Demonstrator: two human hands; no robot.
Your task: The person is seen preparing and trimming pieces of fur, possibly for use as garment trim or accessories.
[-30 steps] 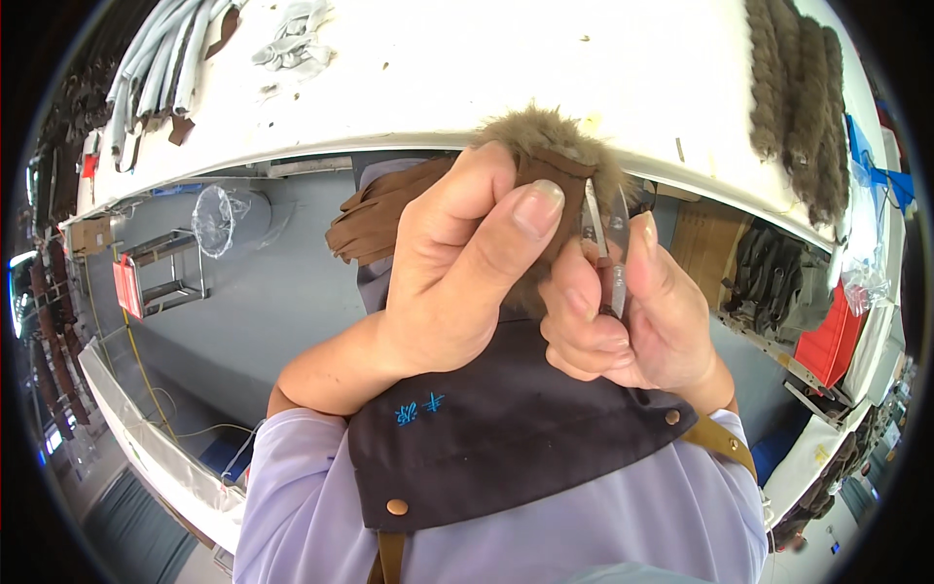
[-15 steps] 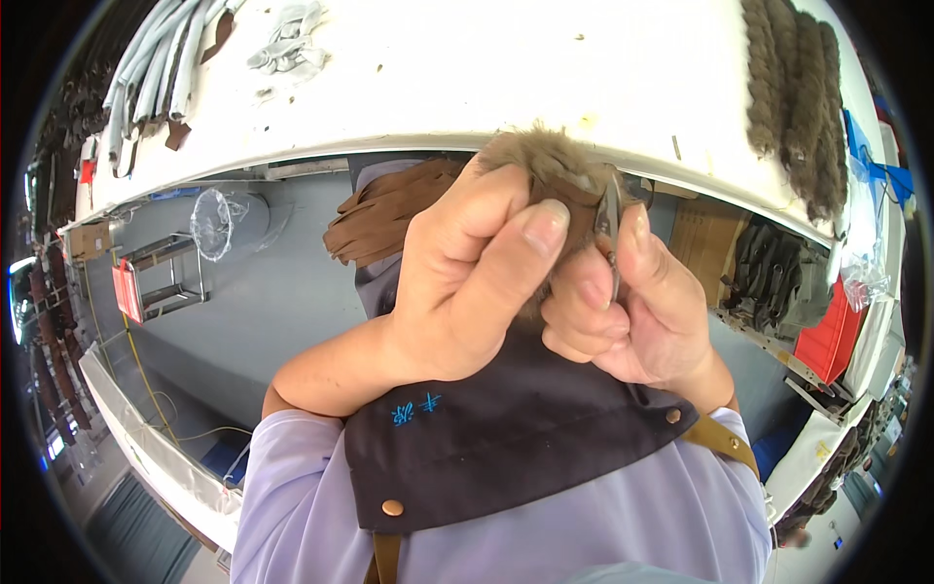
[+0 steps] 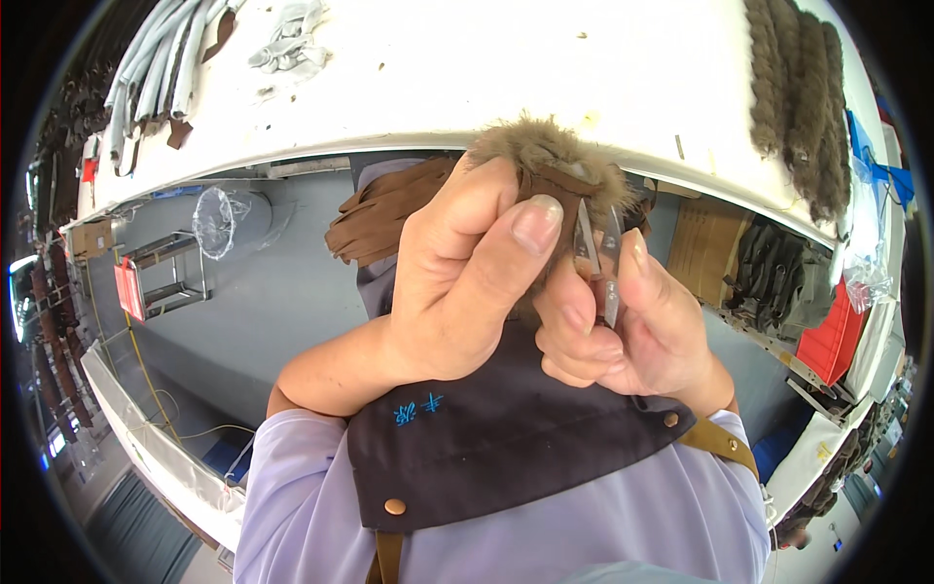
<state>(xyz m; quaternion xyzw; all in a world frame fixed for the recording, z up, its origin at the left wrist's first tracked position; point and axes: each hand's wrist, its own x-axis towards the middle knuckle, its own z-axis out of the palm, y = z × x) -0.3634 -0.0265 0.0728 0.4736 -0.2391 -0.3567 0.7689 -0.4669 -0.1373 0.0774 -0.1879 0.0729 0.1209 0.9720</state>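
My left hand (image 3: 452, 292) pinches a piece of brown fur (image 3: 547, 146) between thumb and bent forefinger. Its smooth brown backing faces me, and a small pale patch shows at the fold. Closed around a pair of small metal thread snips (image 3: 610, 255), my right hand (image 3: 657, 326) is just right of the fur. The two pointed blades stand apart and point upward, beside the backing. Fingers hide most of the snips' handle and the lower part of the fur. A bundle of brown strips (image 3: 389, 209) lies across my lap, left of my left hand.
Ahead runs a white table (image 3: 467, 58). Rolled grey-white strips (image 3: 156, 73) lie on its far left, crumpled grey scraps (image 3: 292, 44) beside them, long brown fur strips (image 3: 798, 107) on the right. A plastic-lined bin (image 3: 233, 222) and metal rack (image 3: 170, 277) are left; a red container (image 3: 830, 331) is right.
The snips' blades have spread apart and come slightly away from the fur. My left hand has shifted a little left, and more of the fur and backing shows.
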